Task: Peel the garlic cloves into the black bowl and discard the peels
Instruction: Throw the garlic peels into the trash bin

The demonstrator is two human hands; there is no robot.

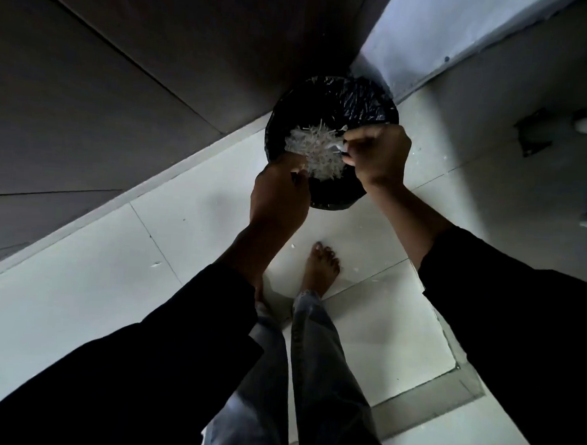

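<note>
1. Garlic peels [314,152] sit in a pale heap between the two hands, held over a bin lined with a black bag [359,100]; whether they rest on a sheet or a dish, I cannot tell.
2. Nearest, below the hands, a bare foot [320,268] stands on the pale floor tiles [77,296].
3. The left hand [280,194] curls its fingers on the heap's near edge.
4. The right hand [377,155] pinches the opposite edge, probably so the load can be tipped without spilling.
5. Beyond the hands the bin waits directly beneath, placed to catch the falling scraps.
6. Discarding looks like the step under way; the black bowl is out of view.
</note>
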